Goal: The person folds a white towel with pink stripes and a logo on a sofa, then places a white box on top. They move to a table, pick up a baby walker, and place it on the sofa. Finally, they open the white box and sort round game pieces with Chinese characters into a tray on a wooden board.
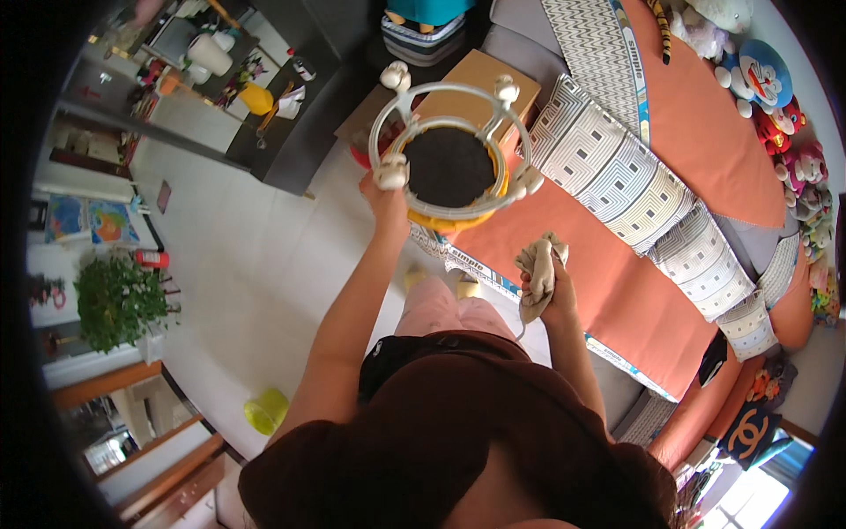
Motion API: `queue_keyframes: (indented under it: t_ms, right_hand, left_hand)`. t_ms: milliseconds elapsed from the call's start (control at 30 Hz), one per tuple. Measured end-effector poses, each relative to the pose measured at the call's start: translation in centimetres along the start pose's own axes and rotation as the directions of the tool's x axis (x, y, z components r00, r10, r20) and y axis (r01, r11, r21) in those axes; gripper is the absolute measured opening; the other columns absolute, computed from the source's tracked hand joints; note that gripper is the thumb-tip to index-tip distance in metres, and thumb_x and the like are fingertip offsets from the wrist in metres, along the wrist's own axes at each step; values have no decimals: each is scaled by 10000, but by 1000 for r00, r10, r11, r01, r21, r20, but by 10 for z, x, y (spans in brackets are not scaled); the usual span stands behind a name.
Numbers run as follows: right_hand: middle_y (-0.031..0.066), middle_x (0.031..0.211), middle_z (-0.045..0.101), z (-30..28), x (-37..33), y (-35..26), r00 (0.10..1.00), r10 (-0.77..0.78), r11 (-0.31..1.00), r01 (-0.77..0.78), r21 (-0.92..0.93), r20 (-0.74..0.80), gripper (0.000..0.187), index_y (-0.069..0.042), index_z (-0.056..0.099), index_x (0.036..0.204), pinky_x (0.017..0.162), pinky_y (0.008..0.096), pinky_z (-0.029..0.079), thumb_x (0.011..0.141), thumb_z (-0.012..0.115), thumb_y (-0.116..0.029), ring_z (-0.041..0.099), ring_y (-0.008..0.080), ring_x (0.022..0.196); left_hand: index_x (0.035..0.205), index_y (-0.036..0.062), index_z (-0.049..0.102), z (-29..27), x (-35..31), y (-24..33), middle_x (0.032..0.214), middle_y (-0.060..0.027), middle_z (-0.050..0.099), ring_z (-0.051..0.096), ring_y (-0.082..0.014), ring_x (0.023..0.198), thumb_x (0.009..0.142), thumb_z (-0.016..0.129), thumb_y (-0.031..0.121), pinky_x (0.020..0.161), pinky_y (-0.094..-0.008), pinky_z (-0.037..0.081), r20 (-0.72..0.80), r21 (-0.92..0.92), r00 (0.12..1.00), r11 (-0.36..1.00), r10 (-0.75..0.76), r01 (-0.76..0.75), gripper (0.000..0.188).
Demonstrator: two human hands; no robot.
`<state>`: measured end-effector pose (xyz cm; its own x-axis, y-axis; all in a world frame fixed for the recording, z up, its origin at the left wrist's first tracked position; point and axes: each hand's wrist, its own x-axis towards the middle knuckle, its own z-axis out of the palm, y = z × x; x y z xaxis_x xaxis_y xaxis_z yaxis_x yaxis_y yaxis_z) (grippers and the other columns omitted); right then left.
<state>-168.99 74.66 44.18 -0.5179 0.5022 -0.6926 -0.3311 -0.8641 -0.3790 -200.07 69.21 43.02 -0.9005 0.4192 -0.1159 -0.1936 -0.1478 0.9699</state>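
Note:
My left hand [386, 204] is closed on a small round rolling stool [445, 212], held upside down in front of me at chest height or so. Its pale metal rings and several white casters face up; a black round underside [449, 167] shows inside them, with a yellow edge below. The fingers are partly hidden behind the ring. On the right, my right hand [555, 295] is wrapped round a crumpled beige cloth [539, 273], which hangs down from the fist. The cloth is apart from the stool.
An orange-covered sofa [608, 291] with patterned cushions [608, 159] runs along the right, plush toys [765, 75] behind it. A cardboard box [493, 75] stands beyond the stool. At left are a dark cabinet [291, 132], a leafy plant [115, 295] and a yellow-green bin [266, 411].

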Motion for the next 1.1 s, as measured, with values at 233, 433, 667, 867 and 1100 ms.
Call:
queue_keyframes:
  t_ms: [233, 433, 667, 867, 1100]
  right_hand:
    - [117, 893, 590, 17, 31, 25, 952, -174, 961, 220, 169, -253, 379, -96, 447, 1208, 561, 331, 518, 915, 498, -331, 591, 216, 666]
    - [169, 993, 561, 61, 14, 23, 892, -302, 817, 424, 392, -336, 467, -19, 438, 1213, 653, 336, 518, 896, 467, -360, 588, 244, 788]
    - [153, 1029, 592, 57, 0, 44, 707, -345, 684, 640, 351, -617, 380, -32, 393, 1249, 666, 326, 546, 914, 502, -177, 627, 241, 844]
    - [152, 1082, 583, 25, -65, 93, 589, -351, 409, 796, 447, -728, 393, -34, 408, 1259, 775, 347, 518, 896, 519, -135, 613, 265, 943]
    - [170, 1144, 557, -43, -156, 161, 429, -401, 179, 903, 390, -810, 420, -51, 362, 1291, 812, 378, 509, 900, 496, -125, 595, 303, 998]
  left_hand:
    - [967, 21, 637, 164, 202, -102, 874, -23, 607, 539, -108, 802, 802, 654, 207, 725, -277, 431, 157, 88, 988, 996, -6, -8, 249]
    - [1106, 18, 575, 217, 258, -174, 1046, -104, 593, 548, -196, 921, 818, 632, 293, 816, -344, 436, 336, 237, 940, 971, -64, -18, 401]
    - [1194, -50, 469, 170, 232, -144, 1111, -195, 573, 585, -288, 944, 670, 779, 241, 822, -402, 488, 513, 297, 841, 884, 171, -361, 675]
    - [1010, 53, 541, 102, 162, -180, 1029, -88, 527, 518, -204, 869, 804, 554, 179, 747, -370, 460, 376, 731, 820, 682, -432, 24, 242]
    - [876, 24, 613, 158, -140, -115, 858, -23, 616, 561, -72, 824, 872, 598, 105, 720, -232, 446, 737, 403, -427, 848, -524, -344, 82]
